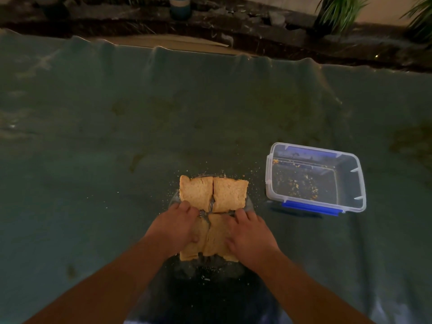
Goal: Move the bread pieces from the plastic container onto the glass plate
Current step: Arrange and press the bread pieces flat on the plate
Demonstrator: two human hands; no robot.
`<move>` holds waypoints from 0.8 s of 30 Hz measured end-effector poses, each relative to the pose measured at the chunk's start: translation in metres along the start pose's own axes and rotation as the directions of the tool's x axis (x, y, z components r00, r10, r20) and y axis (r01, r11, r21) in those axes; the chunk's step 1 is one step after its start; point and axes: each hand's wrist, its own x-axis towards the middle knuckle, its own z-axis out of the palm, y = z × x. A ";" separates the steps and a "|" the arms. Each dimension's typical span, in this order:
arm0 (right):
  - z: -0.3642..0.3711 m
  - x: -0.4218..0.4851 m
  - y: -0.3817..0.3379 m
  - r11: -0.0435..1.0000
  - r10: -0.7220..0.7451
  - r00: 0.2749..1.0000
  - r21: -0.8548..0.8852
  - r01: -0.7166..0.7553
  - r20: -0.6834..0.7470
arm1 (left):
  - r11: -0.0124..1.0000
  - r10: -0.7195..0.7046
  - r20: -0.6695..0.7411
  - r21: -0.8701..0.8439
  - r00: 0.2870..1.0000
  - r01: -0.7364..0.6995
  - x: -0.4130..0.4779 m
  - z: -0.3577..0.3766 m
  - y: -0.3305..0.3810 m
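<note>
Bread pieces (214,195), four of them, lie edge to edge on the glass plate (174,199), which sits on a dark green cloth (117,136). Both hands press flat with spread fingers on the two near pieces, the left hand (175,226) on one and the right hand (249,232) on the other; neither is closed around anything. Off to the right stands the plastic container (315,176) with blue clips, holding only crumbs. No writing or brand is readable anywhere.
</note>
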 end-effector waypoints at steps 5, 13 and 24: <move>-0.006 -0.005 -0.004 0.999 -0.019 0.998 -0.030 0.017 -0.065 | 0.993 0.112 -0.114 0.046 0.987 -0.107 -0.013 0.000 -0.001; 0.006 -0.014 -0.025 0.997 -0.083 0.996 -0.011 0.083 -0.033 | 0.975 0.199 -0.147 0.128 0.969 -0.181 -0.019 0.008 0.007; 0.001 0.011 -0.009 1.000 0.018 1.000 -0.022 -0.018 -0.001 | 0.969 0.000 -0.040 0.245 0.999 0.010 0.003 0.007 -0.001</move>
